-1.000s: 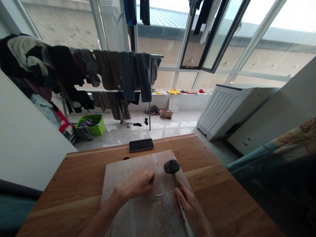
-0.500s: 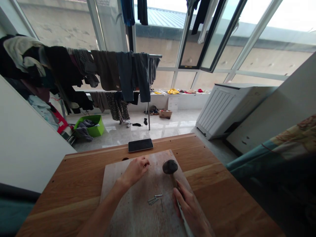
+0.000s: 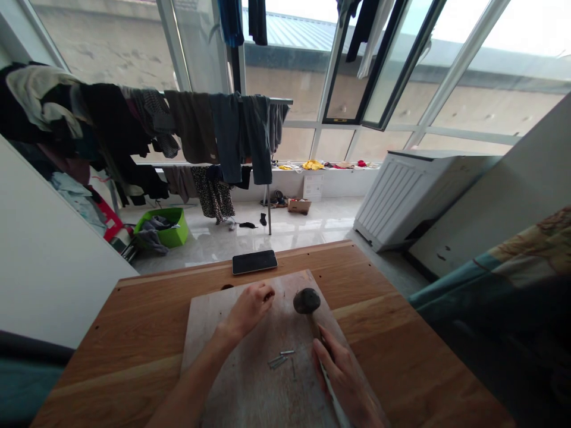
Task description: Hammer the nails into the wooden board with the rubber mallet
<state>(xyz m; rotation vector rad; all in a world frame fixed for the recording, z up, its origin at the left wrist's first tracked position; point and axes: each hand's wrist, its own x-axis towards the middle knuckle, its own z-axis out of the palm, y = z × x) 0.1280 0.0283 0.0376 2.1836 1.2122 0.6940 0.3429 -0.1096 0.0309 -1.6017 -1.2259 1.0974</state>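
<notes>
My right hand [image 3: 341, 371] is wrapped around the handle of a black-headed rubber mallet [image 3: 307, 301]; the head is over the right side of a pale wooden board [image 3: 241, 386]. Near the board's far edge is my left hand [image 3: 253, 306], its fingers curled together in a pinch. Whatever sits between those fingertips is hidden or too small to name. Several loose nails [image 3: 278, 361] lie on the board between the hands. A thin nail [image 3: 284, 293] shows on the board between my left hand and the mallet head.
The board rests on a brown wooden table [image 3: 134, 321]. Beyond its far edge lies a black phone [image 3: 254, 262] on the tabletop. Past the table stand a drying rack with clothes [image 3: 191, 128], a green basket [image 3: 178, 232] and a white ribbed cabinet [image 3: 392, 196].
My left hand has shifted slightly to the right, fingers still curled. My right hand and the mallet have hardly moved.
</notes>
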